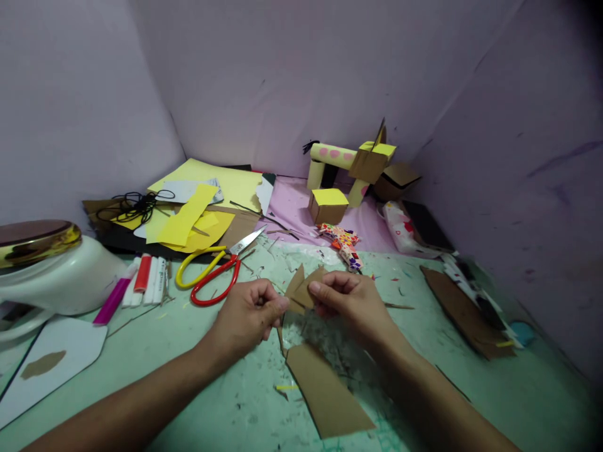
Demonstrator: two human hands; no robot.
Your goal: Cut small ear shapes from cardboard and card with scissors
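Observation:
A small brown cardboard piece (301, 287) is pinched between both my hands just above the green mat (198, 370). My left hand (247, 314) grips its left lower edge with curled fingers. My right hand (351, 300) holds its right side with thumb on top. Below the hands a longer brown cardboard strip (325, 392) lies flat on the mat. Red and yellow handled scissors (214, 267) lie to the upper left of my left hand.
Yellow paper sheets (198, 216) and black cord (132, 204) lie at back left, markers (141, 279) beside a white and gold object (51, 267). A yellow-topped cardboard box (328, 206) and a cardboard animal figure (353, 163) stand at the back. Cardboard scraps (464, 311) lie right.

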